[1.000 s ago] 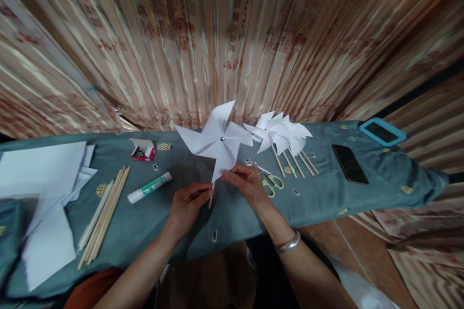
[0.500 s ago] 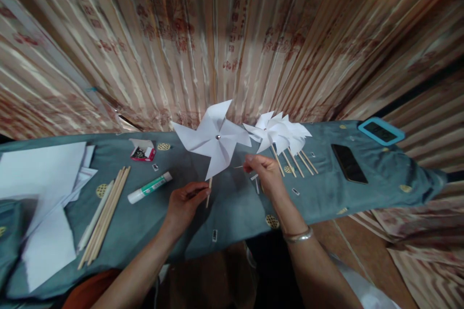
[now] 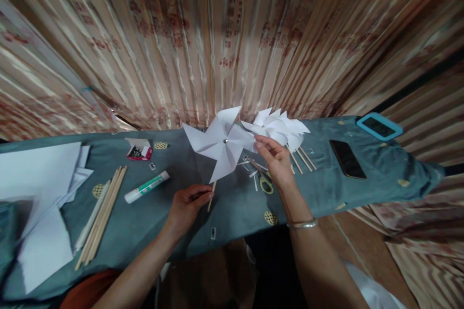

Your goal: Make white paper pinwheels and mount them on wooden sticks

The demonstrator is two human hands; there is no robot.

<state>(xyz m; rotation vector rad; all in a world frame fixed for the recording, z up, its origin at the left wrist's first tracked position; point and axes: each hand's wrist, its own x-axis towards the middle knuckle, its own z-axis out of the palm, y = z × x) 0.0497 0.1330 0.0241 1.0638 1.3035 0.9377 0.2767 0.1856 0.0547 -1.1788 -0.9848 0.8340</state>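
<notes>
A white paper pinwheel (image 3: 225,147) with a shiny pin at its centre stands upright over the table. Its thin wooden stick (image 3: 214,188) is pinched between the thumb and fingers of my left hand (image 3: 189,204), below the blades. At the tip of the right-hand blade, the thumb and fingertips of my right hand (image 3: 276,160) are closed on the paper. Scissors (image 3: 266,184) with yellow-green handles lie under and beside my right hand, among thin white paper scraps (image 3: 255,182). More white pinwheels (image 3: 284,128) on sticks lie overlapping just behind it, partly hidden.
Left of me are white paper sheets (image 3: 39,169), several wooden sticks (image 3: 103,217), a glue stick (image 3: 147,187) and an open red box (image 3: 139,150) of small metal pins. On the right lie a phone (image 3: 348,159) and a blue-framed digital clock (image 3: 380,126). A curtain (image 3: 203,43) hangs behind.
My right hand has moved up to the pinwheel's blade tip, uncovering the scissors. A thin sliver seen at its fingertips before no longer shows there. The pinwheel has shifted slightly right.
</notes>
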